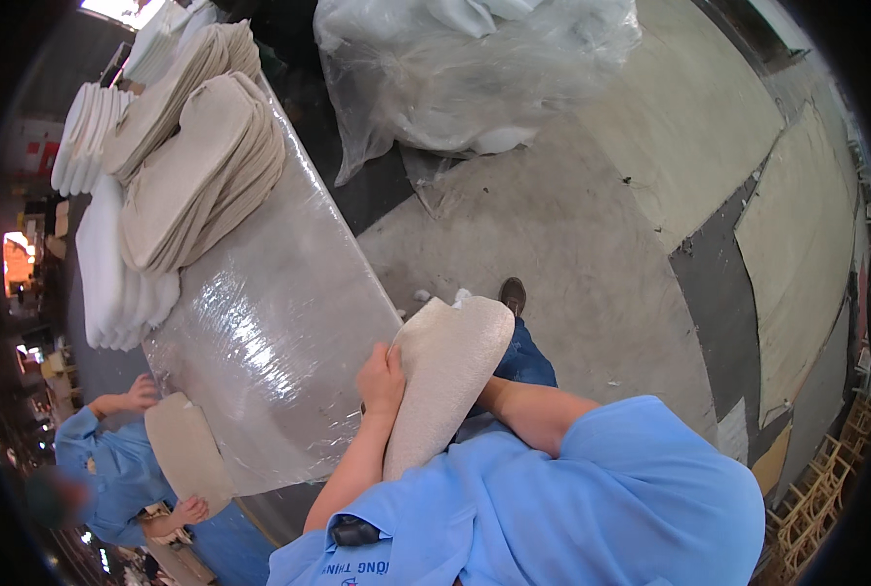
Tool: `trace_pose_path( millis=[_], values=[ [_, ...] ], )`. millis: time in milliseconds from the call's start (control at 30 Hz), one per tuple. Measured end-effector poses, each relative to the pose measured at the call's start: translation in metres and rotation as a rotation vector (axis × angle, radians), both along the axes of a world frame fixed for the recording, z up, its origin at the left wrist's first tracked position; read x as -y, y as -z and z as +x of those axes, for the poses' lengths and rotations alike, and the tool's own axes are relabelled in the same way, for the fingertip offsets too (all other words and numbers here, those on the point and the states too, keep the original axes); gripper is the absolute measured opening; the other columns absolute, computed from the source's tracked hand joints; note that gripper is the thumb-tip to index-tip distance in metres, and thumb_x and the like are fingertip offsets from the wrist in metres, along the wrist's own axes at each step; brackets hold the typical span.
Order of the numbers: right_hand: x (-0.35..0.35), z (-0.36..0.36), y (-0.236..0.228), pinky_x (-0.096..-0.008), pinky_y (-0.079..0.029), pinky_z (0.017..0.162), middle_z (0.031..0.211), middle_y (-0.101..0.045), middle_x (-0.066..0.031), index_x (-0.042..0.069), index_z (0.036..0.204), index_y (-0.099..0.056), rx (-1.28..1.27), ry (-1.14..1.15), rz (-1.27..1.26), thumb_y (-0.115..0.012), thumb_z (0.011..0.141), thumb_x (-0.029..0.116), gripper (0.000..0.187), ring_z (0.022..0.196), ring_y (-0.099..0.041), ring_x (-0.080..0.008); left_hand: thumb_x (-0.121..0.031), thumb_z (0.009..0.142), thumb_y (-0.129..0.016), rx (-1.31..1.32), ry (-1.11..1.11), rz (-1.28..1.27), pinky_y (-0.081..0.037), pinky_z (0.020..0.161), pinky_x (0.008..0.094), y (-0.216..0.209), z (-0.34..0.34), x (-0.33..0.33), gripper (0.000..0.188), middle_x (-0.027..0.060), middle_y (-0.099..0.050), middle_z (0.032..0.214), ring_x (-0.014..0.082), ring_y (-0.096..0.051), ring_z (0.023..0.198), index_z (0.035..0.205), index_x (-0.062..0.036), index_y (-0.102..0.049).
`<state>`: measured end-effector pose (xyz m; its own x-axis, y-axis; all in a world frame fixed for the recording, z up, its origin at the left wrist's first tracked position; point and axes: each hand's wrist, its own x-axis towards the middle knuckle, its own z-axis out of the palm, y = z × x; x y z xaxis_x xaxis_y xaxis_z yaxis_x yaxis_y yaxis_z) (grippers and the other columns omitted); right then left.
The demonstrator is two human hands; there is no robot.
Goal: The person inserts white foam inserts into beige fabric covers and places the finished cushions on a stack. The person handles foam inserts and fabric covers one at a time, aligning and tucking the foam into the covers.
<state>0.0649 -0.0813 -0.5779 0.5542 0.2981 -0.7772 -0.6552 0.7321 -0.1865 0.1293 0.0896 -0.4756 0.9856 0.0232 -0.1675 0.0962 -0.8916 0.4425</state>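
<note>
A beige fabric cushion (445, 381), long and rounded at the corners, is held up against my body. My left hand (384, 381) is closed on its left edge, fingers wrapped round the fabric. From the right, my right forearm (533, 410) reaches behind the cushion, which hides that hand and its fingers. A tuft of white filling (462, 297) shows at the cushion's far end. Just left of my left hand is the plastic-covered table (309, 391).
Stacks of beige covers (201, 176) and white padding (123, 264) lie at the table's far left. Beyond it sits a large clear plastic bag (475, 78) of white material. A co-worker (113, 459) at left holds another beige piece (189, 449). Cardboard sheets (797, 264) cover the right floor.
</note>
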Motion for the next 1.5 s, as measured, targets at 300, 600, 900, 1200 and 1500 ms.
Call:
trace_pose_path(
  millis=[300,600,900,1200,1500],
  values=[
    [0.008,-0.015,0.002,-0.0496,-0.048,0.114,0.142,-0.066,-0.0167,0.011,0.148,-0.059,-0.044,0.259,0.303,-0.034,0.108,0.071,0.078,0.130,-0.063,-0.0376,-0.063,0.098,-0.062,-0.621,0.051,0.125,-0.056,0.088,0.0526,-0.026,0.028,0.037,0.062,0.0271,-0.076,0.105,0.0438,-0.074,0.100,0.112,-0.0049,-0.078],
    [0.047,0.023,0.005,-0.0506,-0.051,0.109,0.130,-0.070,-0.0151,0.011,0.136,-0.064,-0.076,0.377,0.420,-0.035,0.105,0.079,0.081,0.121,-0.065,-0.0385,-0.038,0.104,-0.064,-0.148,0.165,0.008,-0.048,0.073,0.0591,-0.017,0.028,0.073,0.037,0.0206,-0.071,0.082,0.0464,-0.068,0.081,0.087,-0.0053,-0.064],
    [0.049,0.051,-0.027,-0.0488,-0.056,0.091,0.110,-0.071,-0.0117,0.011,0.118,-0.070,-0.253,0.110,0.216,-0.038,0.101,0.083,0.080,0.100,-0.068,-0.0312,-0.025,0.097,-0.075,0.208,0.140,-0.104,-0.038,0.084,0.0429,0.017,0.016,0.080,0.018,0.0045,-0.063,0.084,0.0289,-0.057,0.086,0.085,-0.0118,-0.071],
    [0.046,0.027,0.025,-0.0462,-0.057,0.087,0.106,-0.071,-0.0114,0.013,0.112,-0.071,-0.108,0.267,0.487,-0.040,0.099,0.086,0.080,0.094,-0.068,-0.0292,-0.033,0.102,-0.067,-0.207,0.303,-0.084,-0.042,0.084,0.0450,-0.001,0.035,0.081,0.028,0.0139,-0.073,0.091,0.0346,-0.067,0.084,0.094,-0.0070,-0.073],
    [0.054,0.035,-0.004,-0.0415,-0.058,0.082,0.096,-0.071,-0.0074,0.015,0.101,-0.072,-0.195,0.400,0.347,-0.049,0.097,0.085,0.074,0.089,-0.069,-0.0263,-0.045,0.110,-0.056,-0.660,0.203,-0.242,-0.052,0.089,0.0463,-0.001,0.041,0.102,0.045,0.0236,-0.075,0.105,0.0382,-0.072,0.102,0.115,-0.0022,-0.070]
  ],
)
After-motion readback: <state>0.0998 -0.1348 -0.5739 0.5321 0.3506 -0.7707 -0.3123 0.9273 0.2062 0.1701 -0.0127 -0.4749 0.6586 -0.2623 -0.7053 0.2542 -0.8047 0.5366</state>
